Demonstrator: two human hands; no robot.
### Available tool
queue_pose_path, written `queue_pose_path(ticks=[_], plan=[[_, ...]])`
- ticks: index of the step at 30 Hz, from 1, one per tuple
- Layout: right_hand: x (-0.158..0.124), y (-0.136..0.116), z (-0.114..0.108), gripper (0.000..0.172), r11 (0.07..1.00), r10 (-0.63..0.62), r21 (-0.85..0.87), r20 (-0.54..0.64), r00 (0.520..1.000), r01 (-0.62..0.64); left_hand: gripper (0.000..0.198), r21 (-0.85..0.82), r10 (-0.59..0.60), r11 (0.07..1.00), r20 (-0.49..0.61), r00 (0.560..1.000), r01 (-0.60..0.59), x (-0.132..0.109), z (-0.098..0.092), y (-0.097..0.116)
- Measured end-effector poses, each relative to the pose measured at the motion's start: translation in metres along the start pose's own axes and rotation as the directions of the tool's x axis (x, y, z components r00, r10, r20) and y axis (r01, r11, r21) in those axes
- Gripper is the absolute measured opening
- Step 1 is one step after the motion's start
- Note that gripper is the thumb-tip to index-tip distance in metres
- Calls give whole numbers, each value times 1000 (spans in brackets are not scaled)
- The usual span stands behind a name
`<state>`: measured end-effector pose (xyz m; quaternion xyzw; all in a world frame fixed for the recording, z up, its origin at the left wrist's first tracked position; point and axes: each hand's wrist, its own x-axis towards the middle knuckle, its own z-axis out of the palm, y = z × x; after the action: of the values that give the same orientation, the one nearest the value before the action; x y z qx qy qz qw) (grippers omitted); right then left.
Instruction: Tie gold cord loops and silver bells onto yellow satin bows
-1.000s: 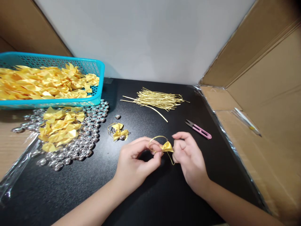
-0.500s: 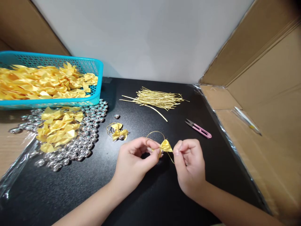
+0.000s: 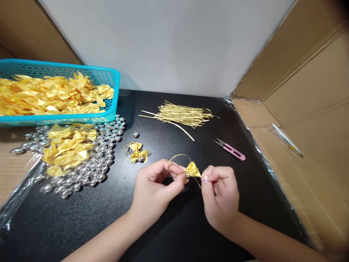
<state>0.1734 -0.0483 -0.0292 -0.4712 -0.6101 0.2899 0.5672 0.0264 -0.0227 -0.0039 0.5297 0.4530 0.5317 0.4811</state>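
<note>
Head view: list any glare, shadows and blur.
In the head view, light is soft and even; the silver beads and the clear plastic sheet glint with small highlights; the left hand and right hand cast faint shadows on the black table; the yellow bow and gold cord between them are sharp; the cardboard softens toward the right edge.

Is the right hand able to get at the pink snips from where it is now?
Probably yes. The pink snips lie in the open on the table just beyond the right hand, nothing between them. Its fingers pinch the gold wire, though.
</note>
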Motion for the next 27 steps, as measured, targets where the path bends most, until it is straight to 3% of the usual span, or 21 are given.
queue_pose_path(ticks=[10,19,23,27], plan=[[-2,-4,3,23,998,0,-60,-32,999,-2,14,212,175,964,-41,984,-163,-4,-3,-5],[-16,1,3,17,999,21,44,128,992,-27,18,320,388,872,8,922,-370,-5,-9,-8],[-15,3,6,10,972,145,152,208,967,-179,20,323,435,845,46,899,-425,-6,-11,-10],[-12,0,10,10,921,252,250,198,947,-297,20,336,476,808,110,872,-484,-7,-14,-6]])
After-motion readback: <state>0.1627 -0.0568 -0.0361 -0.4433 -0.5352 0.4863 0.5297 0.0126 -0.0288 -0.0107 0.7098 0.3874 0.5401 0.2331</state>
